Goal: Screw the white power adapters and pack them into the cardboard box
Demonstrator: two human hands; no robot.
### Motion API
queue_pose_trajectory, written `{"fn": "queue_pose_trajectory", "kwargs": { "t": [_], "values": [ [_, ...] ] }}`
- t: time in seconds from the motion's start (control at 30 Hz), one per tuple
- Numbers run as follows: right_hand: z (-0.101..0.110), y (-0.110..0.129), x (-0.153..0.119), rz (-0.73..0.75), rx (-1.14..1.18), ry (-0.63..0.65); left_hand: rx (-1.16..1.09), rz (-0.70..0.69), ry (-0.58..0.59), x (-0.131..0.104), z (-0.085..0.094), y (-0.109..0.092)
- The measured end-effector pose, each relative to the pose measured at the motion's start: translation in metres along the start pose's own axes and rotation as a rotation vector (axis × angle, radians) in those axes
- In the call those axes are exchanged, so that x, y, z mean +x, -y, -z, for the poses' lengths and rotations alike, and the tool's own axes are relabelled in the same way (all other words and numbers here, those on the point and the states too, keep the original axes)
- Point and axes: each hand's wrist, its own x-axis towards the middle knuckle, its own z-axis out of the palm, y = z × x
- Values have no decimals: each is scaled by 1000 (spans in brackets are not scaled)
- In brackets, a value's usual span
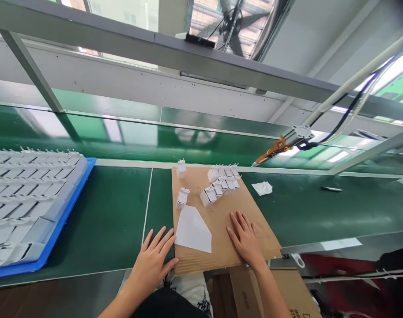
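My left hand [156, 256] lies flat with fingers spread at the left edge of a cardboard sheet [221, 260], its fingertips near a white sheet of paper [193, 229]. My right hand [245, 238] rests palm down on the right part of the cardboard, fingers stretched out and holding nothing. Two white plug adapters stand apart on the cardboard: one white adapter [182, 198] just beyond the paper, another white adapter [181, 168] at the far left corner. Several more white adapters [221, 187] stand in two rows toward the far right.
At the left, a blue tray [69, 212] holds many rows of white adapters. An orange-tipped pneumatic tool [270, 152] hangs at the right. A crumpled white paper [262, 188] and a pen [331, 189] lie on the green table [115, 221]. A cardboard box [242, 293] sits below.
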Motion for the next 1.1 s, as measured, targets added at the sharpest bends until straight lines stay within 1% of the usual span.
{"fn": "queue_pose_trajectory", "kwargs": {
  "t": [0.13, 0.27, 0.33, 0.4, 0.47, 0.5, 0.6, 0.67, 0.7, 0.77, 0.9, 1.0, 1.1],
  "values": [
    [-3, 9, -5, 5, -36, -39, 24, 47, -49, 0, -3, 0],
    [-2, 19, -9, 10, -14, -43, -14, 70, -49, 0, -5, 1],
    [0, 19, -10, 14, 10, -45, -28, 67, -49, 0, -6, 1],
    [4, 11, -6, 22, 69, -24, -37, 67, -50, 0, -5, 1],
    [10, -7, 3, -19, 147, -25, -38, 70, -44, 0, -4, 1],
    [14, -19, 9, -66, 177, -48, -34, 69, -32, 0, -3, 0],
    [24, -59, 33, -270, 168, -180, -8, 51, 35, -2, 0, -4],
    [26, -77, 48, -347, 167, -201, 7, 45, 85, -4, 1, -9],
    [26, -83, 54, -365, 175, -194, 14, 47, 101, -4, 1, -12],
    [24, -86, 62, -375, 187, -178, 27, 62, 118, -3, -1, -18],
    [20, -79, 64, -372, 196, -181, 30, 110, 111, 2, -7, -27],
    [24, -74, 60, -372, 221, -183, -8, 141, 95, 3, -10, -27],
    [29, -69, 52, -373, 245, -181, -68, 158, 98, 3, -8, -23]
  ]
}}
